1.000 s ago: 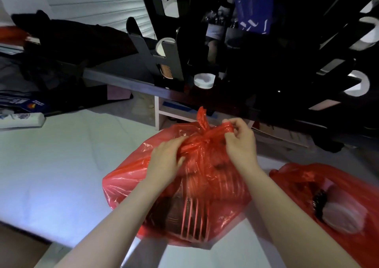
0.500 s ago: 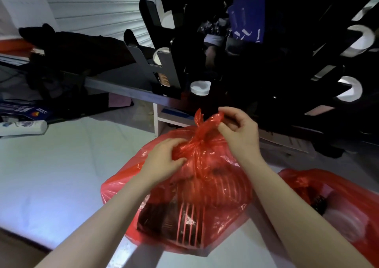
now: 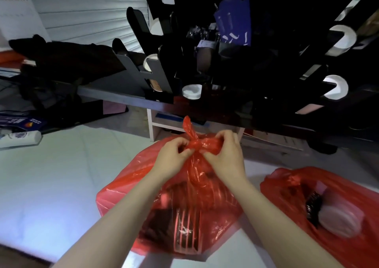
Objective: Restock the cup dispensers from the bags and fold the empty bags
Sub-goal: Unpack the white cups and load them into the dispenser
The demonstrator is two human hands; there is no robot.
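Note:
A red plastic bag [image 3: 184, 212] stands on the white table [image 3: 51, 185] in front of me, knotted at the top, with striped cups showing through its side. My left hand [image 3: 172, 161] pinches the knot from the left and my right hand [image 3: 225, 154] grips it from the right. A second knotted red bag [image 3: 332, 206] lies at the right with stacked cups inside. Behind them rise the black cup dispensers [image 3: 155, 70], with white cup rims [image 3: 191, 92] showing in their slots.
A dark shelf edge [image 3: 114, 97] runs across behind the table, with dark cloth [image 3: 67, 60] piled on it at the left. A white tube [image 3: 20, 138] and a blue packet [image 3: 18, 122] lie at the far left. A white shelving unit [image 3: 155, 124] stands below the shelf.
The view has tipped and the bag sits a little higher in it. Both hands have closed in on the knot, the left one rising to meet the right.

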